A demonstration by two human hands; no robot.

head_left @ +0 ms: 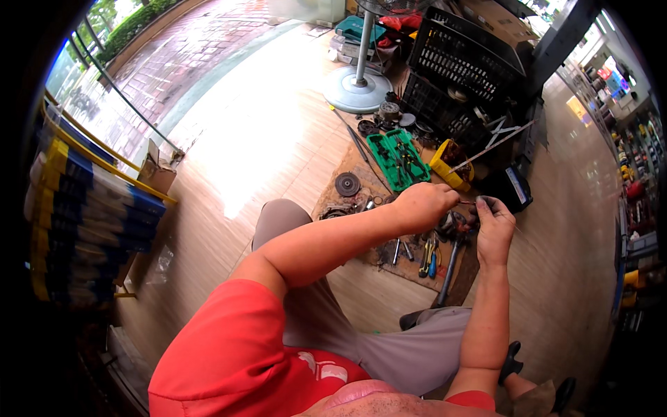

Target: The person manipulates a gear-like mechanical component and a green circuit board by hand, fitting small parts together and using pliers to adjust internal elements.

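Note:
In front of me both arms reach out to the right. My left hand [429, 207] is closed, its fingers curled round the end of a thin reddish piece [467, 202], too small to name. My right hand [495, 226] pinches with thumb and fingers at the other end of that piece, and a fine strand sticks out beside it. Just under the hands sits a dark, greasy mechanical part [455, 224], partly hidden by them. A long dark metal tube [450, 272] runs from it toward my legs. Yellow-handled pliers [425, 258] and a blue-handled tool [433, 267] lie beside the tube.
Beyond my hands lie an open green tool case [398, 160], a yellow container [451, 164] and a round dark disc [347, 184] on a stained board. Black crates [464, 61] are stacked behind, near a fan's round base [358, 89]. Another person's foot [511, 361] shows at lower right.

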